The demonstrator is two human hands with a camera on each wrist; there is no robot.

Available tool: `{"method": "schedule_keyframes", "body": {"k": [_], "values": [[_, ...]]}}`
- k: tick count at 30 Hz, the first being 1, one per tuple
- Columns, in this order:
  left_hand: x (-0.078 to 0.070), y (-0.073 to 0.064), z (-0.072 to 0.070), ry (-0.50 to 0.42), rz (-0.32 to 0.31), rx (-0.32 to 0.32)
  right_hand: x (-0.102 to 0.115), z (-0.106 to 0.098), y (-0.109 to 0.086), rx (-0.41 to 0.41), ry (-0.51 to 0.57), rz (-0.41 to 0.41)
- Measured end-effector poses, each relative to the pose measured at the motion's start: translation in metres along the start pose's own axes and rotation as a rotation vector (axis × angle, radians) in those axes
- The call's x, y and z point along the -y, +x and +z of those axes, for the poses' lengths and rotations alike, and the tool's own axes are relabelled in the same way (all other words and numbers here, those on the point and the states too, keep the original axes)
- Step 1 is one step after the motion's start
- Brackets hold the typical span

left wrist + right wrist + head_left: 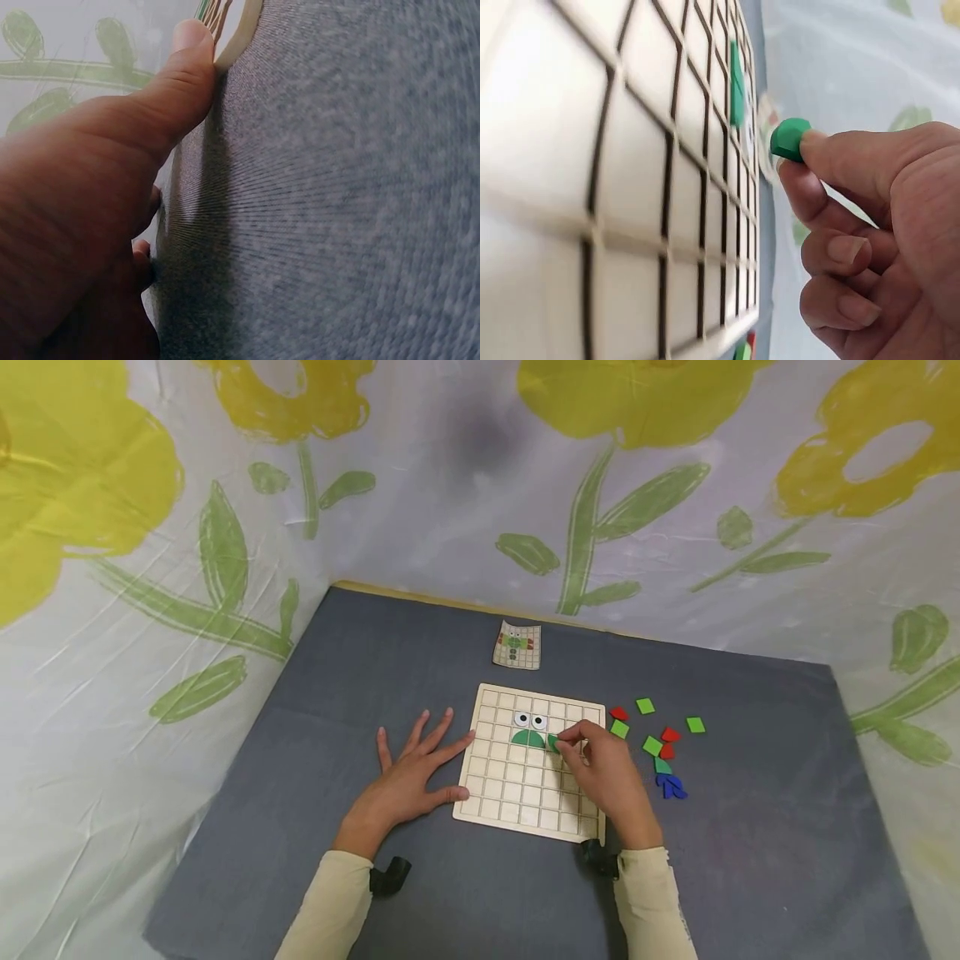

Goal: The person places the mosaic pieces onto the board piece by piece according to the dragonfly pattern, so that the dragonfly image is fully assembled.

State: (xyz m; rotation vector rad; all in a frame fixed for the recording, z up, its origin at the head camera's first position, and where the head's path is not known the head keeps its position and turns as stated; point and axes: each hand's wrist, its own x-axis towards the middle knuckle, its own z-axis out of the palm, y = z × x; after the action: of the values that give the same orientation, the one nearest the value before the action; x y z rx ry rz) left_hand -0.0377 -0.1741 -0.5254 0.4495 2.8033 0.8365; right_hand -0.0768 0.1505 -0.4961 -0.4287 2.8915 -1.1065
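A pale wooden grid board (510, 793) lies on the dark cloth. On its upper part sit two white eye tiles (538, 722), with two dark green quarter-round tiles (528, 739) side by side just below. My left hand (408, 783) rests spread at the board's left edge, thumb and index fingertips against the rim. Between thumb and index finger my right hand (611, 777) pinches another dark green tile (787, 139) with a curved side. It hovers over the grid, close to the right of the placed green pair; the other right-hand fingers are curled.
Behind the board lies a small pattern card (517, 647) showing a figure on a grid. To the right are scattered light green squares (646, 706), red tiles (670, 735), a dark green tile (662, 766) and a cluster of blue pieces (671, 787). Flower-printed cloth surrounds the table.
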Motion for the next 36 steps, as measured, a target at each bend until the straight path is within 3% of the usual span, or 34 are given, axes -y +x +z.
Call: {"method": "schedule_keyframes", "body": {"k": [16, 25, 36], "values": [[0.005, -0.001, 0.001, 0.027, -0.005, 0.019, 0.031, 0.042, 0.0, 0.057, -0.025, -0.006], [0.003, 0.001, 0.003, 0.009, 0.015, 0.001, 0.032, 0.045, -0.002, -0.008, -0.176, -0.043], [0.002, 0.001, 0.001, 0.0, 0.013, 0.003, 0.035, 0.045, -0.006, -0.009, -0.216, -0.09]]}}
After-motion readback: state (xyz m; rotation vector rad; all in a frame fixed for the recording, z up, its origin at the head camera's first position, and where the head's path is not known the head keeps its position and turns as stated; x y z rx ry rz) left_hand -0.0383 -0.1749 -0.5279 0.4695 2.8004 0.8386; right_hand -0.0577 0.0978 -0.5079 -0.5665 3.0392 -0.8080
